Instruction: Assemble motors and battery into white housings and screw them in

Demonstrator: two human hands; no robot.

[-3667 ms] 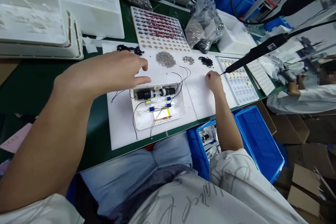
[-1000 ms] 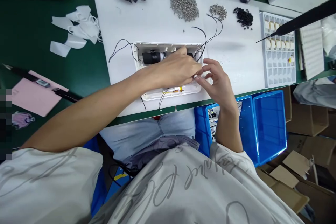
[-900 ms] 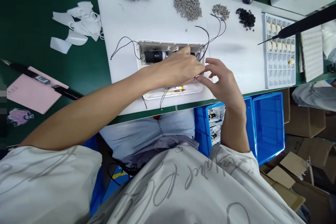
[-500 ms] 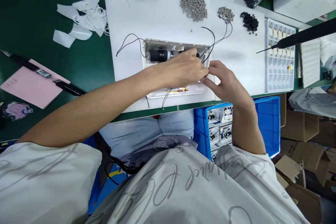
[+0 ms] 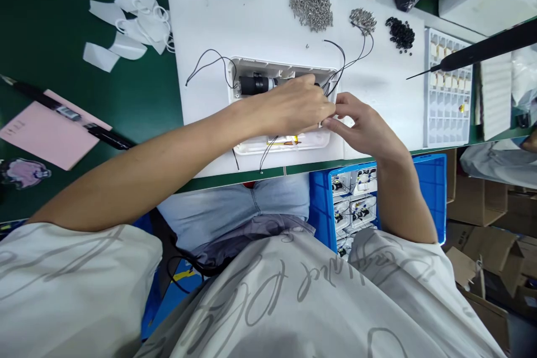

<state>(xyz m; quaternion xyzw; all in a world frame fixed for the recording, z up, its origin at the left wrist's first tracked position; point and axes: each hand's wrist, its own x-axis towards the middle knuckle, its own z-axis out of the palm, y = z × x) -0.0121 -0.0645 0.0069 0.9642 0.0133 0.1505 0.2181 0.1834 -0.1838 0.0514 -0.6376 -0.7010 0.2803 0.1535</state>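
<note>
Two hands (left, right) touch a shallow white plastic casing

Bright, even light, a faint soft shadow beside the right hand, wide-angle bending at the edges

There is one left hand, one right hand, one white plastic housing, two heaps of silver screws, one heap of black rings, one white compartment tray, and one pink sheet.

Left hand, right hand hide white casing middle; any held item unclear.
</note>
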